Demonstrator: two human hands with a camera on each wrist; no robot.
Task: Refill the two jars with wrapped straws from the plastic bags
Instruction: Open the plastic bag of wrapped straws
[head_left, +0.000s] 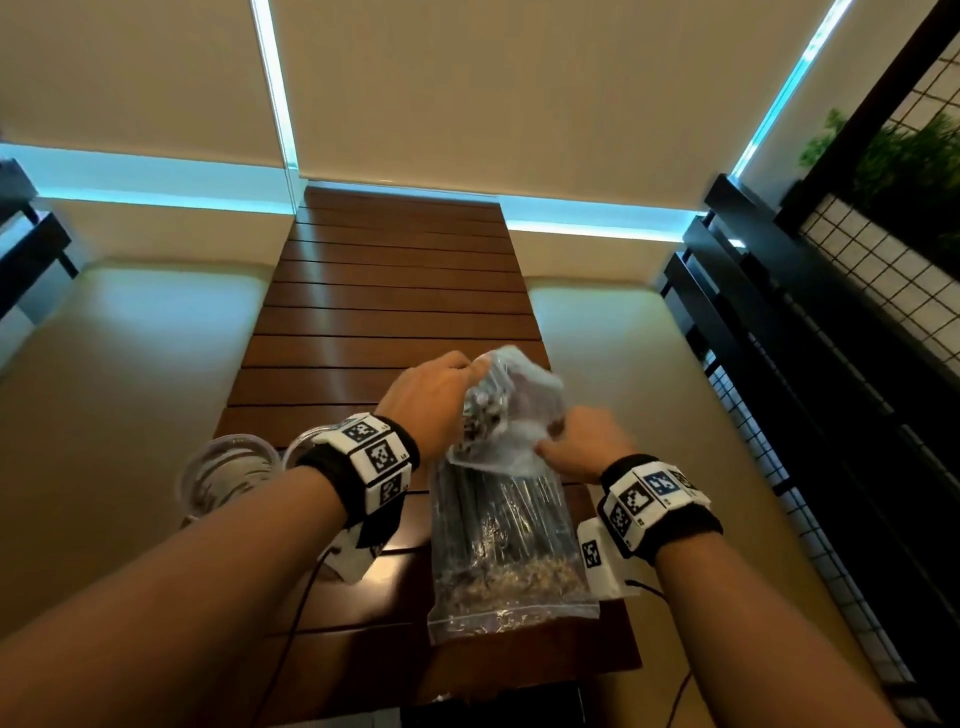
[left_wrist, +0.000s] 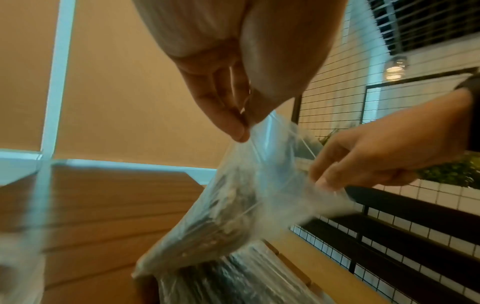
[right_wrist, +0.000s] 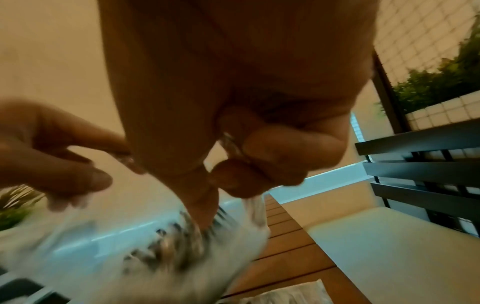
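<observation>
A clear plastic bag (head_left: 506, 525) full of dark wrapped straws stands tilted on the wooden table (head_left: 384, 291). My left hand (head_left: 436, 395) pinches the far lip of the bag's mouth, as the left wrist view shows with the left hand (left_wrist: 241, 125) on the plastic bag (left_wrist: 233, 205). My right hand (head_left: 576, 441) pinches the near lip, so the mouth is pulled apart. In the right wrist view the right hand (right_wrist: 241, 164) grips film above the blurred plastic bag (right_wrist: 166, 257). Two clear jars (head_left: 228, 478) stand at the left, the second partly hidden behind my left wrist.
A second plastic bag of straws (left_wrist: 233, 281) lies on the table under the held one. A black railing with wire mesh (head_left: 831, 364) and green plants (head_left: 893, 156) runs along the right. Cream cushioned benches (head_left: 130, 364) flank the narrow table.
</observation>
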